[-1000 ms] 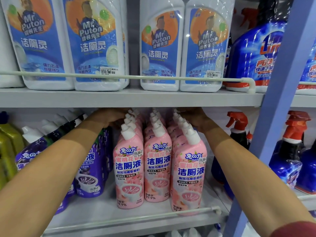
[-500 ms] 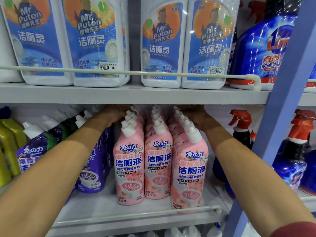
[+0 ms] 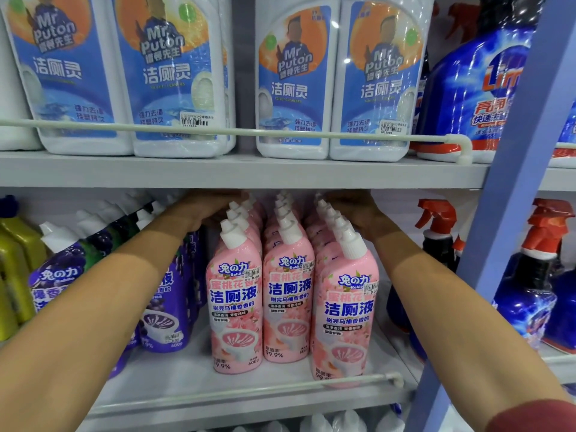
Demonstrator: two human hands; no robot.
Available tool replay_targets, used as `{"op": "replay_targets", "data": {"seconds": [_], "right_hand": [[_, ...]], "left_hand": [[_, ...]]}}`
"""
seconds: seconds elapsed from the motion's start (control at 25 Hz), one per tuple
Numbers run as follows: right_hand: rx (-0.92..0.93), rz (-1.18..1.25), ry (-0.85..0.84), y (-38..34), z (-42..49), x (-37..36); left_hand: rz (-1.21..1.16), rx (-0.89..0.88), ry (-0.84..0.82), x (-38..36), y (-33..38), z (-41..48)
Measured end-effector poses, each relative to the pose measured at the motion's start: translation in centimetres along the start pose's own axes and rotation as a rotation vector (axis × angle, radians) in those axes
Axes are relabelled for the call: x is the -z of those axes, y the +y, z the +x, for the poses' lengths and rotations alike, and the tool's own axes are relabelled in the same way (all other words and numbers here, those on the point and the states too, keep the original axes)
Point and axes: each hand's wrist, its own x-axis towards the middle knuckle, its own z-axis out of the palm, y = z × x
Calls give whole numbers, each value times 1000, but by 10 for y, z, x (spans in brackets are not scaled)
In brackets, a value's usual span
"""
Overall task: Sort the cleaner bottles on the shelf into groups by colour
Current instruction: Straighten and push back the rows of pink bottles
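On the upper shelf (image 3: pixel 218 173), white bottles (image 3: pixel 293 88) with blue labels stand side by side, and a big blue bottle (image 3: pixel 461 88) stands to their right.

Now look at the lower shelf (image 3: pixel 187 378). Far on the left stand yellow-green bottles (image 3: pixel 18 254). Next to them are purple bottles (image 3: pixel 59 275) with white caps, in rows that go back into the shelf. Your left arm reaches in over the purple bottles. Your left hand (image 3: pixel 202 210) is deep at the back, just under the upper shelf, on the left side of the pink bottles (image 3: pixel 288 294). Its fingers go in behind the pink caps, so you cannot tell if they are spread out or holding something.

The pink bottles stand in the middle of the lower shelf, in three rows from front to back, packed close together. The front bottle of the right row stands nearest to the rail (image 3: pixel 394 379).

Your right hand (image 3: pixel 355 213) is at the back too, right beside the caps of the right pink row. Its fingers are hidden as well, so you cannot tell how they lie.

To the right of your right arm stand dark blue spray bottles (image 3: pixel 530 294) with red triggers, on both sides of the blue post (image 3: pixel 505 213).
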Motion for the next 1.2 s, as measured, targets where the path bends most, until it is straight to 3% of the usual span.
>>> {"op": "replay_targets", "data": {"seconds": [0.12,0.24,0.68,0.88,0.96,1.08,1.2], "right_hand": [[74,-108,164,3,6,2],[95,-143,224,4,13,4],[2,-178,-14,14,48,4],[-49,-240,24,16,62,0],[-52,-191,13,15,61,-1],[-62,-123,-24,14,60,-5],[-68,-107,-27,14,63,-5]], "left_hand": [[-117,-31,30,-3,7,1],[-85,-70,57,-8,8,4],[47,30,76,-13,15,18],[-67,35,92,-12,-1,34],[-105,20,90,-12,-9,41],[19,-106,136,-9,-17,50],[101,-124,165,-7,-17,55]]}}
